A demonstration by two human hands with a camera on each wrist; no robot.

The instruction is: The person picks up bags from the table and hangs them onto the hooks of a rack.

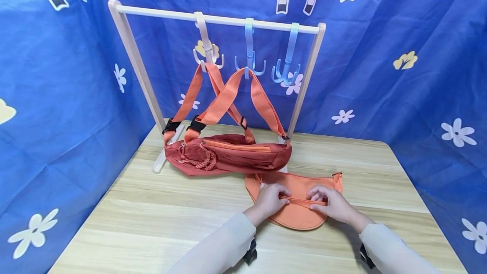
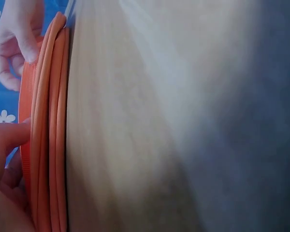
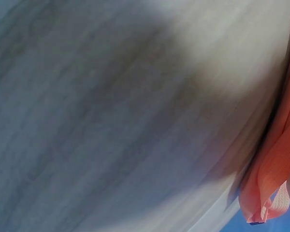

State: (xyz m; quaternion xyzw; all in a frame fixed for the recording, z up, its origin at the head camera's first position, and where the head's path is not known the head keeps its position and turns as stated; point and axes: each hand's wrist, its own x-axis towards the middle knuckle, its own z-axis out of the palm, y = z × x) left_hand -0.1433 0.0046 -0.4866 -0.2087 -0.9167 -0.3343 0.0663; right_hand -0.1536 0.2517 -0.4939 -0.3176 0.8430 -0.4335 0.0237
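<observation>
An orange waist bag (image 1: pixel 300 219) lies flat on the table, its curved edge toward me. Across its top runs an orange strap (image 1: pixel 302 201), pinched at one end by my left hand (image 1: pixel 269 200) and at the other by my right hand (image 1: pixel 332 203). From the left wrist, the strap's ribbed webbing (image 2: pixel 25 104) shows beside the layered bag edge (image 2: pixel 50 140), with fingers of both hands on it. In the right wrist view, the bag's strap (image 3: pixel 280 150) hangs at the right border; that hand is mostly out of frame.
Behind stands a white rack (image 1: pixel 160 10) with a white hook (image 1: pixel 203 37) and two blue hooks (image 1: pixel 249 45). Dark red waist bags (image 1: pixel 243 157) hang from it by orange straps, low over the table (image 1: pixel 152 215). Blue patterned cloth (image 1: pixel 380 109) surrounds the table.
</observation>
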